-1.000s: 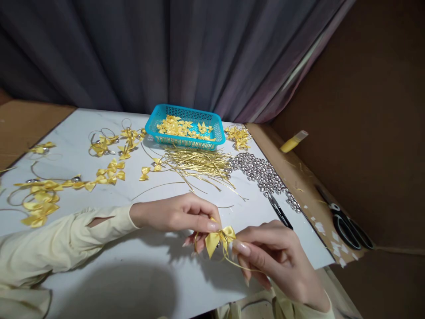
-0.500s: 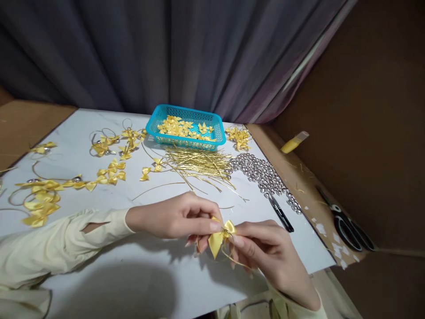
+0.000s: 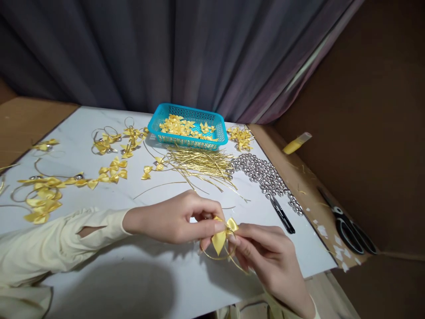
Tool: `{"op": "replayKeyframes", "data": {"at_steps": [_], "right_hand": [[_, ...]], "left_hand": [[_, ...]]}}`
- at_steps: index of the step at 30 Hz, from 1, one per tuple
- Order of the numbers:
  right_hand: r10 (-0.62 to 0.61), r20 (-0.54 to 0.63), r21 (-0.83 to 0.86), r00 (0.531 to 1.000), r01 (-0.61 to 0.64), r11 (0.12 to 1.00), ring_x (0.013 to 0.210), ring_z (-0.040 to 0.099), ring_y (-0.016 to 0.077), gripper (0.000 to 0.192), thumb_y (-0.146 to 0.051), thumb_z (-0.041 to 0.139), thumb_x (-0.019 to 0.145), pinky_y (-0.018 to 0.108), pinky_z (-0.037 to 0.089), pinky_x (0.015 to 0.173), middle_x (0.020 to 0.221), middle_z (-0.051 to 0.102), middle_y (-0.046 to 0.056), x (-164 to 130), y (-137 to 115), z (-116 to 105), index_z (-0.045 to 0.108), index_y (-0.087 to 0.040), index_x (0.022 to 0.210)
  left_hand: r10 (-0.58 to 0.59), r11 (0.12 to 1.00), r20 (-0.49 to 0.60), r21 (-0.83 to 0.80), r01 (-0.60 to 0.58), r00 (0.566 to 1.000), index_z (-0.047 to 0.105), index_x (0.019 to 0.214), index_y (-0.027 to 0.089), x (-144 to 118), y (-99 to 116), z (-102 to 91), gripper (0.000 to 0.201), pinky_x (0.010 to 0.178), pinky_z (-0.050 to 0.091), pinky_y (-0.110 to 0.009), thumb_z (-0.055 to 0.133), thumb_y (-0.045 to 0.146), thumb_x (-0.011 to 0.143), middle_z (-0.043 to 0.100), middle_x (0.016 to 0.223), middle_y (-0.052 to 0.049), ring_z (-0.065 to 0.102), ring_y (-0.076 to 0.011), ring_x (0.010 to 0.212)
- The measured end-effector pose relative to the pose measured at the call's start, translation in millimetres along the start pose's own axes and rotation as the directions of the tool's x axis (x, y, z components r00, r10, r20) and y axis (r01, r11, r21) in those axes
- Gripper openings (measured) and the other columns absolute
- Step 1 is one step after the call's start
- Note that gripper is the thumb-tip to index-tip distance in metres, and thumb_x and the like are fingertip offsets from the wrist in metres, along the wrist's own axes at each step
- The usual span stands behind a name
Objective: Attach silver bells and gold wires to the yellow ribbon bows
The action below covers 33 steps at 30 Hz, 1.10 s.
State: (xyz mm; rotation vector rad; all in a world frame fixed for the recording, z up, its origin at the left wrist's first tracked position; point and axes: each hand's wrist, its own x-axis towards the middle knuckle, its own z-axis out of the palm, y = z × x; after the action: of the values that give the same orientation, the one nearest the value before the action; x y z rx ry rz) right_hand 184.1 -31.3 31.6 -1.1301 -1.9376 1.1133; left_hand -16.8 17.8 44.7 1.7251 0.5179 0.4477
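Note:
Between my two hands, above the near part of the white board, is a yellow ribbon bow (image 3: pixel 218 241). My left hand (image 3: pixel 186 219) pinches the bow's left side between thumb and fingers. From the right, my right hand (image 3: pixel 265 248) is closed on a thin gold cord (image 3: pixel 217 258) at the bow's middle. The cord curves in a loop below the bow, and one end hangs under my right fingers. How the cord passes through the knot is hidden by the fingertips.
Behind my hands lie a pile of gold cords (image 3: pixel 202 161), a blue basket (image 3: pixel 154 128) of yellow bows and many silver bells (image 3: pixel 262 173). Black thread snips (image 3: pixel 282 215) and large scissors (image 3: pixel 348 230) rest at the right. More corded bows (image 3: pixel 44 199) lie left on the white board (image 3: pixel 133 283).
The cord's loop below the bow shows wider and rounder now. Both hands keep their pinch on the bow and cord. The whole view has shifted slightly.

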Motion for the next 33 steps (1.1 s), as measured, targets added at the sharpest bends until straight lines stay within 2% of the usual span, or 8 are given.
{"op": "replayKeyframes", "data": {"at_steps": [5,8,11,15,21,25,30,33], "right_hand": [[-0.036,-0.088,-0.039,0.996,0.032,0.999,0.042,0.045,0.0072,0.015,-0.015,0.051,0.085,0.019,0.036,0.043,0.054,0.056,-0.001,-3,-2,5,0.062,-0.016,0.076],[-0.011,-0.085,-0.004,0.996,0.01,1.0,0.045,0.048,0.0077,0.012,-0.016,0.052,0.086,0.018,0.038,0.044,0.059,0.06,0.0,-3,-1,4,0.063,-0.017,0.081],[0.034,-0.065,0.041,0.997,-0.031,0.999,0.046,0.049,0.0084,0.014,-0.019,0.051,0.087,0.019,0.04,0.046,0.06,0.061,0.001,-4,-2,1,0.063,-0.017,0.079],[0.072,-0.122,0.067,0.99,-0.064,0.996,0.044,0.048,0.0092,0.018,-0.022,0.051,0.086,0.02,0.04,0.046,0.057,0.06,0.002,-6,-4,1,0.062,-0.016,0.073],[0.003,-0.147,0.052,0.989,0.004,0.999,0.045,0.046,0.0073,0.013,-0.016,0.051,0.086,0.018,0.038,0.044,0.06,0.058,-0.001,-6,-5,9,0.062,-0.018,0.079],[-0.024,-0.133,-0.06,0.991,0.016,0.998,0.049,0.048,0.0079,0.013,-0.018,0.048,0.088,0.017,0.038,0.047,0.062,0.057,-0.001,-3,-4,5,0.06,-0.018,0.082],[-0.065,-0.15,-0.348,0.987,0.008,0.937,0.05,0.046,0.0086,0.015,-0.022,0.039,0.093,0.02,0.038,0.051,0.068,0.056,0.0,4,-2,-9,0.053,-0.018,0.092],[-0.152,-0.014,-0.518,0.988,0.123,0.846,0.045,0.041,0.0085,0.014,-0.028,0.039,0.094,0.021,0.034,0.047,0.066,0.054,-0.001,11,-4,-11,0.048,-0.017,0.094]], "left_hand": [[-0.008,0.999,-0.022,0.041,0.009,1.0,0.056,0.075,0.012,1,-2,-0.8,0.02,0.049,0.038,-0.015,0.044,0.02,0.088,0.056,0.054,0.001,0.052,-0.0074,0.05],[-0.009,1.0,-0.034,0.007,0.01,0.999,0.056,0.076,0.012,1,-2,-1.5,0.02,0.048,0.038,-0.014,0.043,0.021,0.089,0.056,0.053,0.001,0.051,-0.0069,0.049],[-0.024,0.999,-0.035,-0.049,0.022,0.999,0.055,0.076,0.012,1,-3,-2.1,0.021,0.047,0.038,-0.014,0.044,0.022,0.089,0.055,0.053,0.002,0.05,-0.0064,0.048],[-0.042,0.995,-0.025,-0.095,0.039,0.999,0.055,0.074,0.012,1,-3,-2.1,0.023,0.047,0.038,-0.014,0.044,0.025,0.089,0.055,0.053,0.002,0.047,-0.006,0.046],[-0.048,0.992,0.0,-0.12,0.048,0.999,0.055,0.076,0.012,1,-6,-1.7,0.02,0.047,0.04,-0.015,0.044,0.023,0.089,0.053,0.052,0.003,0.046,-0.0056,0.045],[-0.046,0.998,-0.029,-0.032,0.045,0.999,0.056,0.077,0.012,2,-5,-2.5,0.021,0.048,0.04,-0.015,0.044,0.023,0.089,0.055,0.054,0.002,0.049,-0.0064,0.047],[-0.007,0.977,-0.081,0.212,0.024,0.997,0.056,0.073,0.012,2,-1,-3.7,0.019,0.047,0.036,-0.013,0.044,0.018,0.086,0.058,0.055,0.0,0.051,-0.0068,0.05],[0.023,0.952,-0.101,0.305,0.009,0.995,0.055,0.071,0.012,2,-2,-4.1,0.02,0.047,0.036,-0.013,0.043,0.017,0.086,0.058,0.055,0.0,0.051,-0.0064,0.049]]}}
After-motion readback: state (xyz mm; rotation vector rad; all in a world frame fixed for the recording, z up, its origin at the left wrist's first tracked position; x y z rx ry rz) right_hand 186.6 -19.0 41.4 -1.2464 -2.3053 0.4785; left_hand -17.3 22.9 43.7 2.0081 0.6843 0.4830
